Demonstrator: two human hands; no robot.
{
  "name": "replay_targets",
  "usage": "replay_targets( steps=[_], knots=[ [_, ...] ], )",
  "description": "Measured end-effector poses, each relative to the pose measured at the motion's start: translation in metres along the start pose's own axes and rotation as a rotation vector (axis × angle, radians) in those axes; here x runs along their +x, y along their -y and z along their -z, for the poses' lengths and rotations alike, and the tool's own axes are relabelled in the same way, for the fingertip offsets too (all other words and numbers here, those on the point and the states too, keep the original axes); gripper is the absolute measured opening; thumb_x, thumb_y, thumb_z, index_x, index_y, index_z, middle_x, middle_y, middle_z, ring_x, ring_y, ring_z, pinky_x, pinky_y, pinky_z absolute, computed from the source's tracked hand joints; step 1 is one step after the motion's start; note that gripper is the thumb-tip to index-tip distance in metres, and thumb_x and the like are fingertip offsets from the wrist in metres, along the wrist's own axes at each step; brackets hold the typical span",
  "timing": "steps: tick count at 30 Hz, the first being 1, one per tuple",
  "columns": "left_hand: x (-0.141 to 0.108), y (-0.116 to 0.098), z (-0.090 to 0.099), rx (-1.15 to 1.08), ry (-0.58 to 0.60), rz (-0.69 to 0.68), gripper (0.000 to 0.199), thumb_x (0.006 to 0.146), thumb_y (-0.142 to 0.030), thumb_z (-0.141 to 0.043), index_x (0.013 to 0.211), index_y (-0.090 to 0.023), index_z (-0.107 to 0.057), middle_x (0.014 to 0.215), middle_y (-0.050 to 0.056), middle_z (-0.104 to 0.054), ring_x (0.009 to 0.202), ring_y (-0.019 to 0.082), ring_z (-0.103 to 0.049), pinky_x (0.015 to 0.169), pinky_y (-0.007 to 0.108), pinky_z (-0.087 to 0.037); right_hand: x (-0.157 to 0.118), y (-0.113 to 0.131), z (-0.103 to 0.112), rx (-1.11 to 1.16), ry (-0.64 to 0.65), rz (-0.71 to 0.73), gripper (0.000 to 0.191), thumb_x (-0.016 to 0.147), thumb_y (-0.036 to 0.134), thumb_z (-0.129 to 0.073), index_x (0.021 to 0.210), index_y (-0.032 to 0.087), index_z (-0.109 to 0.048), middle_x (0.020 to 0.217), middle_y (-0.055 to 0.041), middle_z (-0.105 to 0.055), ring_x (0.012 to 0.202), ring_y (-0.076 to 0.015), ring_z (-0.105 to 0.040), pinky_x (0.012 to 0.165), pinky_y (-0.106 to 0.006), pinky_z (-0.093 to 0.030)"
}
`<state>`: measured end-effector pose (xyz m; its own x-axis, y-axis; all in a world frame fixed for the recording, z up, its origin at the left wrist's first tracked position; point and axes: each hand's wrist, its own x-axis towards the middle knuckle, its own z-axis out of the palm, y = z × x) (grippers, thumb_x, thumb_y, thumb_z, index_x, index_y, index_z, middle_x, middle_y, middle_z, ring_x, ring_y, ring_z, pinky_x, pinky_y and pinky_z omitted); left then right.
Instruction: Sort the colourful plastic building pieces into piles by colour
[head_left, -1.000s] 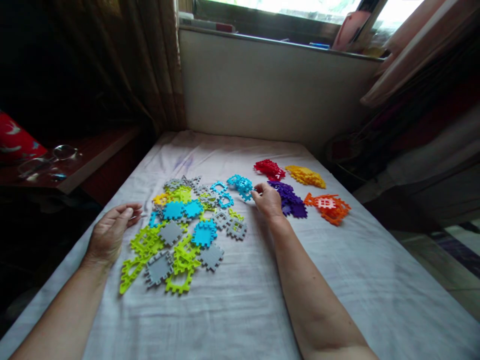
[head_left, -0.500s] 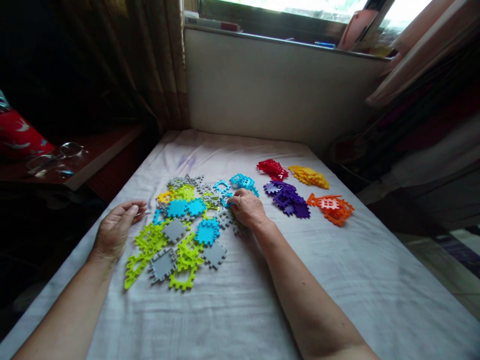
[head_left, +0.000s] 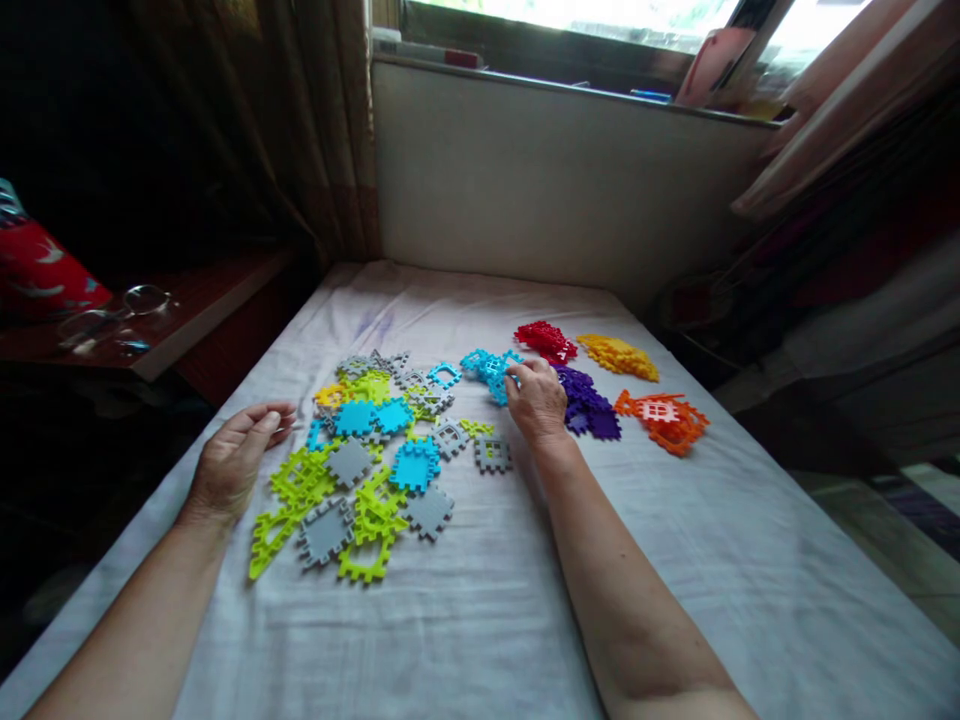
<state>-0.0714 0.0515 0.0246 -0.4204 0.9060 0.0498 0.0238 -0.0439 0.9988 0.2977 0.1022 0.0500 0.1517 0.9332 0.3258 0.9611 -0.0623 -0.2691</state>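
At the blue pile point(head_left: 491, 368) (long axis far-left to near-right), right hand point(head_left: 537, 400) narrow, can't tell if gripping; left hand point(head_left: 232, 455) loose, free.

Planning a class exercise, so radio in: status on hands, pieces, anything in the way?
Right hand at blue pile, grip unclear. Left hand loosely open beside mixed pieces. Right hand blocks view of part of purple pile.

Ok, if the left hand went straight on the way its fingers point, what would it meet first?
Probably the yellow piece on the near-facing left side of the mixed pile, though the left hand could pass above it; its height over the sheet is unclear.
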Motion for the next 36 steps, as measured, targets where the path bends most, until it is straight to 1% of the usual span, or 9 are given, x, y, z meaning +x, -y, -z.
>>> replay_targets(
  steps=[6,10,14,17,20,23,29,33,36],
  knots=[
    [0.000,0.000,0.000,0.011,0.006,-0.004,0.051,0.055,-0.056,-0.082,0.089,-0.019,-0.072,0.096,0.004,-0.073,0.086,0.015,-0.066,0.082,0.028,-0.052,0.001,-0.004,-0.012,0.013,0.011,0.031,0.022,0.092,0.026,-0.058,0.104,0.024,-0.076,0.116,-0.0096,-0.065,0.099,-0.0233,-0.056,0.085,-0.033,-0.046],
    [0.000,0.000,0.000,0.034,0.004,-0.017,0.050,0.057,-0.056,-0.080,0.089,-0.018,-0.071,0.098,0.006,-0.073,0.087,0.017,-0.066,0.082,0.030,-0.053,-0.001,0.005,-0.012,0.013,-0.025,0.102,0.025,0.093,0.025,-0.055,0.107,0.026,-0.076,0.118,-0.0085,-0.066,0.103,-0.0233,-0.056,0.090,-0.034,-0.045],
    [0.001,0.001,0.001,0.067,0.011,-0.032,0.049,0.059,-0.056,-0.079,0.090,-0.018,-0.071,0.100,0.008,-0.073,0.089,0.019,-0.066,0.083,0.033,-0.054,-0.002,0.029,-0.010,-0.024,0.079,0.248,0.030,0.094,0.023,-0.053,0.115,0.028,-0.074,0.134,-0.0095,-0.062,0.118,-0.0262,-0.053,0.097,-0.038,-0.042],
    [0.001,0.002,0.001,0.074,0.012,-0.039,0.049,0.060,-0.056,-0.078,0.089,-0.018,-0.071,0.100,0.008,-0.073,0.089,0.020,-0.066,0.083,0.034,-0.055,0.003,0.048,-0.013,-0.054,0.166,0.347,0.033,0.093,0.023,-0.054,0.119,0.031,-0.073,0.148,-0.0084,-0.053,0.134,-0.0282,-0.045,0.107,-0.044,-0.036],
    [0.001,0.002,0.001,0.075,0.006,-0.046,0.048,0.060,-0.056,-0.078,0.089,-0.018,-0.071,0.100,0.008,-0.073,0.088,0.020,-0.067,0.082,0.034,-0.055,0.013,0.057,-0.020,-0.098,0.250,0.357,0.033,0.092,0.023,-0.056,0.118,0.031,-0.074,0.154,-0.0085,-0.048,0.144,-0.0293,-0.036,0.113,-0.050,-0.029],
    [0.001,0.002,0.001,0.060,0.014,-0.037,0.048,0.060,-0.055,-0.079,0.090,-0.018,-0.071,0.100,0.008,-0.073,0.088,0.019,-0.066,0.081,0.032,-0.055,0.018,0.058,-0.024,-0.123,0.290,0.358,0.028,0.093,0.023,-0.054,0.110,0.027,-0.076,0.152,-0.0099,-0.050,0.145,-0.0294,-0.035,0.113,-0.050,-0.028],
    [0.000,0.000,0.001,0.043,0.027,-0.025,0.046,0.061,-0.053,-0.080,0.091,-0.018,-0.072,0.099,0.006,-0.074,0.088,0.015,-0.065,0.080,0.026,-0.053,0.012,0.049,-0.017,0.035,0.132,0.381,0.023,0.094,0.027,-0.055,0.106,0.027,-0.074,0.148,-0.0068,-0.055,0.142,-0.0267,-0.038,0.111,-0.046,-0.031],
    [-0.001,-0.001,0.000,0.045,0.028,-0.022,0.046,0.061,-0.053,-0.080,0.091,-0.018,-0.073,0.100,0.007,-0.074,0.088,0.016,-0.066,0.081,0.027,-0.054,0.011,0.024,-0.013,0.132,-0.071,0.226,0.023,0.094,0.029,-0.054,0.105,0.026,-0.075,0.142,-0.0082,-0.059,0.137,-0.0279,-0.042,0.110,-0.047,-0.031],
    [0.000,0.000,0.001,0.061,0.024,-0.032,0.046,0.061,-0.053,-0.079,0.091,-0.019,-0.073,0.100,0.007,-0.074,0.088,0.017,-0.066,0.081,0.029,-0.054,0.015,-0.001,-0.015,0.138,-0.146,0.106,0.021,0.091,0.028,-0.057,0.099,0.024,-0.076,0.137,-0.0101,-0.061,0.132,-0.0300,-0.045,0.109,-0.049,-0.031]
  ],
)
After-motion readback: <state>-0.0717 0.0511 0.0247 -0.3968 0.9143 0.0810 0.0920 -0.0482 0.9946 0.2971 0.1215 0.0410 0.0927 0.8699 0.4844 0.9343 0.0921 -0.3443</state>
